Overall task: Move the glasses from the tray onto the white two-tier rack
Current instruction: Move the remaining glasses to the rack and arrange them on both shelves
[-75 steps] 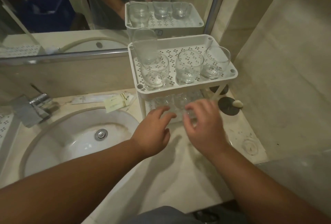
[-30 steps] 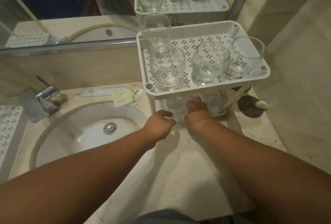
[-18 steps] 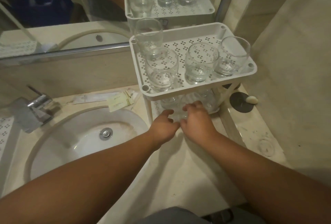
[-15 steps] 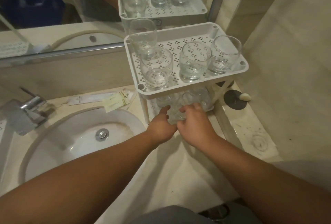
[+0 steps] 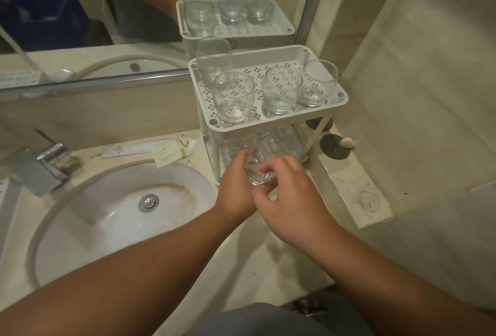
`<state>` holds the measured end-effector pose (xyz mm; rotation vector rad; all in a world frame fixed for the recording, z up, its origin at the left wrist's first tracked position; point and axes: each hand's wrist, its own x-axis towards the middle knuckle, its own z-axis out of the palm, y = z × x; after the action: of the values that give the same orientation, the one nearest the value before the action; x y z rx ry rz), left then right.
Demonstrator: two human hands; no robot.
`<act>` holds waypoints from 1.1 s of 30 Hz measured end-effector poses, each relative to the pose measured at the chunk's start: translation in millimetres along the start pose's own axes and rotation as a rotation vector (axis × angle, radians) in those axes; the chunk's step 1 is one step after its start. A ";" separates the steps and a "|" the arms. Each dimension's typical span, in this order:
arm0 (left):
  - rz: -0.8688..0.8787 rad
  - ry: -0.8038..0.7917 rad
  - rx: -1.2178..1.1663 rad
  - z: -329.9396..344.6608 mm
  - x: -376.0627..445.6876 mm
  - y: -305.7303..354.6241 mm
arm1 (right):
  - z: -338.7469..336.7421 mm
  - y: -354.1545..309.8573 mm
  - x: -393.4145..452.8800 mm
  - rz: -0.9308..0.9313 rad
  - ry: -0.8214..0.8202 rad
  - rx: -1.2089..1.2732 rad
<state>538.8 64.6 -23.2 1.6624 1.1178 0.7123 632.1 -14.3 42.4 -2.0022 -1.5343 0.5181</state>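
Both hands meet at a single clear glass (image 5: 261, 166) just in front of the lower tier of the white two-tier rack (image 5: 271, 123). Curled fingers of the left hand (image 5: 236, 188) wrap its left side, while the right hand (image 5: 292, 201) pinches its near rim with thumb and fingertips. Half a second ago that glass sat deeper under the top tier; now it is drawn out toward six o'clock and tilted, mouth facing away.

Four glasses stand on the top tier: a tall one (image 5: 214, 63) at its ten o'clock corner, and three short round ones in a front row (image 5: 233, 99), (image 5: 281, 91), (image 5: 318, 83). Further glasses sit on the lower tier, too hidden to count.

At nine o'clock from the rack lie a pale sachet (image 5: 171, 153) and a long white packet (image 5: 134, 149); their print is too small to read. Sink (image 5: 94, 217) and tap (image 5: 37, 166) fill the left; a dark disc (image 5: 332, 147) with a pale pebble lies at three o'clock.
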 end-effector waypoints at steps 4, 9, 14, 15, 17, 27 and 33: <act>-0.001 0.077 -0.119 -4.6 -16.7 12.5 | -16.5 -6.4 -10.7 -0.089 0.105 -0.006; 0.086 0.075 -0.193 -16.4 -29.5 29.2 | -33.6 -19.8 -7.4 -0.089 0.117 0.028; 0.128 0.105 -0.231 -31.7 -29.2 45.2 | -49.4 -38.9 6.3 -0.112 0.138 -0.012; 0.139 0.111 -0.229 -34.1 -28.0 47.9 | -52.8 -42.6 9.2 -0.123 0.144 -0.016; 0.162 0.119 -0.209 -39.1 -25.2 55.8 | -61.1 -50.6 14.8 -0.146 0.161 -0.024; 0.320 0.248 -0.004 -72.7 22.3 111.3 | -107.0 -93.3 63.6 -0.249 0.223 -0.034; 0.359 0.239 0.081 -90.4 57.7 132.0 | -128.1 -99.3 109.8 -0.253 0.088 -0.072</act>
<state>530.9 139.1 129.5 1.9083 1.0312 1.1315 665.6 85.0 207.7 -1.8204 -1.7405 0.2736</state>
